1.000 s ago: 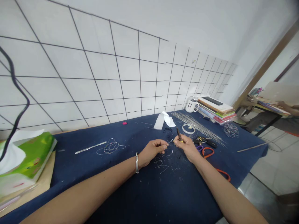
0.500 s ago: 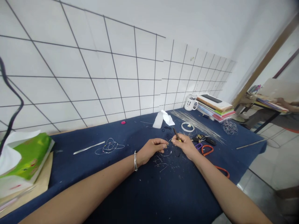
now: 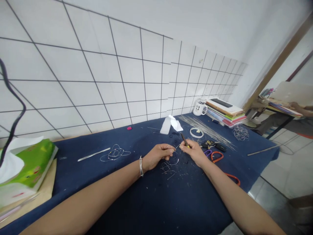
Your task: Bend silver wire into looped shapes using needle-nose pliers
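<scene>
My left hand [image 3: 160, 154], with a silver bangle on its wrist, is closed in a pinch on a thin, light-coloured wire [image 3: 177, 147]. Part of this wire curves down below the fingertips. Opposite it, my right hand [image 3: 193, 151] is closed around a slim, dark-tipped tool [image 3: 184, 139] with a bit of yellow; the palm hides the rest, so its kind is unclear. The right thumb and forefinger also pinch near the wire's other end. Under the hands, loose wire pieces [image 3: 167, 169] and small scraps lie on the dark blue cloth [image 3: 151, 202].
Right of my hand lie orange-handled scissors [image 3: 217, 157], purple handles [image 3: 207, 153] and black pliers [image 3: 211, 144]. Behind are a wire coil [image 3: 196, 132], long straight wires [image 3: 207, 130], a white mug [image 3: 199, 107] and stacked books [image 3: 225, 112]. Tissues [image 3: 34, 166] sit left; a person is far right.
My left hand has shifted very slightly left, and the gap between the two hands' fingertips is a little wider, with the wire showing across it. My right hand has hardly moved.
</scene>
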The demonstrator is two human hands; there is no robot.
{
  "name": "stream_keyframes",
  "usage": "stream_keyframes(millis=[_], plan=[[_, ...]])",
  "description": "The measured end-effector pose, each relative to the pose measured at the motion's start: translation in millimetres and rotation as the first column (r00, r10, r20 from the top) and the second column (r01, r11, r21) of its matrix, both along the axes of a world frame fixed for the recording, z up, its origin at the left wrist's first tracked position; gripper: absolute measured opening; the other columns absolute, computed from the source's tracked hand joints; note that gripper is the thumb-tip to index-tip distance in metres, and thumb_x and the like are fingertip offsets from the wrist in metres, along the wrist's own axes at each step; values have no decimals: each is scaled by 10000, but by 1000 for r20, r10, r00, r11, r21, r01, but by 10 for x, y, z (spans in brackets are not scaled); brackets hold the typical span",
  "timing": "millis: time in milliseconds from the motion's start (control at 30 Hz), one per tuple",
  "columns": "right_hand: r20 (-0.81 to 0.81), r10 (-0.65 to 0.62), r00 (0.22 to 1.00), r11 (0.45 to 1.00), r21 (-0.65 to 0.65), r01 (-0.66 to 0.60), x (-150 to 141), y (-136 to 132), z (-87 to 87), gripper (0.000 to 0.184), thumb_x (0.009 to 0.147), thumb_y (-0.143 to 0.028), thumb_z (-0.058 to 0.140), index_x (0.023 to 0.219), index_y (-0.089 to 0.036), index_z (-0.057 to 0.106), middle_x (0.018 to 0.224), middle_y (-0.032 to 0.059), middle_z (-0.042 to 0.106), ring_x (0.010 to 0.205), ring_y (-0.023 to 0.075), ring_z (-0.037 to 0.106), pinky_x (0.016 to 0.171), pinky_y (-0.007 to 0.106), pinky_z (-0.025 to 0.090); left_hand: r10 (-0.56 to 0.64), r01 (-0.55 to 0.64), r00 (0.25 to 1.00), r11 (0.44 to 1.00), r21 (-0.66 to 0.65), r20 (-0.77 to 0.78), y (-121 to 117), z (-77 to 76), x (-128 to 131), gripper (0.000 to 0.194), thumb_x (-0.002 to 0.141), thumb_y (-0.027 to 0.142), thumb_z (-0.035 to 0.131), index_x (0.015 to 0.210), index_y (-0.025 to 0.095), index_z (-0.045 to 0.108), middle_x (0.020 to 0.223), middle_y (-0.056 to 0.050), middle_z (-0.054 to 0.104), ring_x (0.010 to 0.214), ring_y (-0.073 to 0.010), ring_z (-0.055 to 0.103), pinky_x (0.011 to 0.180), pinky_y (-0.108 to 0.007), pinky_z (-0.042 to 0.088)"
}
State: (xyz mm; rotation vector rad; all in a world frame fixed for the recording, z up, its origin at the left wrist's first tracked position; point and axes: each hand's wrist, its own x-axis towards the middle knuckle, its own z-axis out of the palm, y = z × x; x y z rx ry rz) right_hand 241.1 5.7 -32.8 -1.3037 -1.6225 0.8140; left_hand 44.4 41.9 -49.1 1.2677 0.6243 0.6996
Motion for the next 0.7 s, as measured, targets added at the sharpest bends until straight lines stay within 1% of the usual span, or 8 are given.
stream_keyframes(millis=[100,200,300,400,567,633,700], plan=[[3,23,1000,1000,-4,-23,-14,-3,-5,241,749,-413,538,742,-173,557,650,-20,488,618,106,425,586,222,331,-22,22,999,1000,17,-32,4,-11,6,269,669,311,665,858,123,631,670,-7,562,480,-40,438,489,-185,340],[-1,40,999,999,-4,-40,-32,-10,-8,231,753,-403,540,733,-173,555,647,-25,477,606,99,413,575,217,323,1,2,998,999,52,-55,-2,-24,16,259,657,325,669,815,122,634,614,7,544,461,-42,423,456,-181,324],[3,44,999,999,0,-44,-43,-17,-1,232,753,-405,541,739,-175,558,652,-26,482,613,101,420,580,218,328,37,-32,996,998,58,-77,-10,-28,23,259,656,339,664,797,125,629,576,10,538,469,-56,443,440,-177,327],[31,43,999,999,8,-44,-37,-14,3,238,757,-411,533,748,-176,565,654,-25,496,617,106,436,583,221,337,46,-43,996,998,47,-74,-15,-21,25,255,668,337,654,797,120,622,611,-16,574,497,-69,483,436,-173,338],[136,8,991,1000,29,-12,-10,15,-35,272,739,-416,554,887,-189,578,742,-4,556,673,131,491,619,243,369,122,-122,992,992,-18,13,-1,-13,17,232,698,331,630,799,124,605,745,-47,622,500,-54,484,434,-167,348],[198,-4,980,999,41,-4,-7,25,-57,301,725,-424,571,923,-197,573,761,0,564,680,137,501,619,248,373,159,-157,987,986,-58,39,14,-19,10,239,700,338,631,808,127,600,730,-42,618,488,-48,467,433,-165,348],[256,-9,967,997,76,-11,-11,28,-75,306,710,-433,588,910,-202,571,764,2,561,684,141,501,619,251,372,179,-174,982,981,-87,53,29,-27,4,249,704,348,628,807,124,599,689,-36,605,477,-46,452,433,-166,345]])
